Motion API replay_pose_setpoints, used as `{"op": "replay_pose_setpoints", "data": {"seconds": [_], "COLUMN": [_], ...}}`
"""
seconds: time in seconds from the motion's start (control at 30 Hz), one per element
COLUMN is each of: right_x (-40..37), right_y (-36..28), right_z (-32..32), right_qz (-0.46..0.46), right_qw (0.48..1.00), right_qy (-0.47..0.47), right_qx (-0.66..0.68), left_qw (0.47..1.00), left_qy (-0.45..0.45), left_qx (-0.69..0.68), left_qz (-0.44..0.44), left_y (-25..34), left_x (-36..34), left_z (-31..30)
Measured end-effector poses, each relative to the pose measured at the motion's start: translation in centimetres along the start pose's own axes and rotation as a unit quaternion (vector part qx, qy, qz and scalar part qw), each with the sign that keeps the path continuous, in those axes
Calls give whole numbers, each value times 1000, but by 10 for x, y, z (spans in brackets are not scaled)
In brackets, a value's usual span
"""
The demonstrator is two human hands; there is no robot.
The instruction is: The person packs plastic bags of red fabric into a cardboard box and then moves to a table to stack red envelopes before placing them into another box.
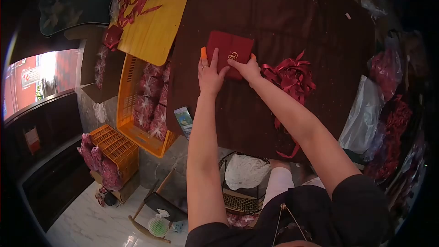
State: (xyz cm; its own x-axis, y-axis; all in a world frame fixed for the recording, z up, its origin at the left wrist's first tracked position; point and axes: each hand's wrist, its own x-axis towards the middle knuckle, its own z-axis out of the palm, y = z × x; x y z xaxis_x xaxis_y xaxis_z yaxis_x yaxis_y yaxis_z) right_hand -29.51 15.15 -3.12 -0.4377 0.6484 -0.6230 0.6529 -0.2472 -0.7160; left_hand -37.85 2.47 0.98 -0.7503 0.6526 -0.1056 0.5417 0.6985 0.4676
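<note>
A dark red square box (235, 45) with a gold emblem on top lies on the brown-covered table. My left hand (211, 74) rests at its left edge, fingers apart, with an orange cover on one fingertip. On the box's lower right side lies my right hand (247, 69), its thumb near the emblem and an orange cover on a finger by the edge. What the right fingers do beneath the hand is hidden. Just right of that hand is a heap of red ribbons (292, 78), with strands trailing down toward the table's front edge.
A phone (184, 121) lies at the table's left edge. Beyond it stands a yellow crate (124, 105) with wrapped red packages. A yellow board (155, 23) at the upper left bears ribbons and a red box. Plastic bags (361, 114) hang at the right.
</note>
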Motion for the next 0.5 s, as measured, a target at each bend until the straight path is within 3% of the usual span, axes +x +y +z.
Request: {"op": "replay_pose_setpoints", "data": {"seconds": [0.1,0.17,0.3,0.5], "right_x": [-15,-36,-90,-163], "right_y": [5,20,58,132], "right_z": [-22,-51,-112,-188], "right_qz": [21,-1,9,37], "right_qw": [995,994,965,954], "right_qy": [75,52,-12,-19], "right_qx": [-67,93,260,298], "left_qw": [999,998,991,992], "left_qy": [17,34,92,68], "left_qx": [35,44,87,91], "left_qz": [7,8,35,55], "left_y": [6,13,28,47], "left_x": [-1,-5,-8,-4], "left_z": [3,1,-16,-37]}}
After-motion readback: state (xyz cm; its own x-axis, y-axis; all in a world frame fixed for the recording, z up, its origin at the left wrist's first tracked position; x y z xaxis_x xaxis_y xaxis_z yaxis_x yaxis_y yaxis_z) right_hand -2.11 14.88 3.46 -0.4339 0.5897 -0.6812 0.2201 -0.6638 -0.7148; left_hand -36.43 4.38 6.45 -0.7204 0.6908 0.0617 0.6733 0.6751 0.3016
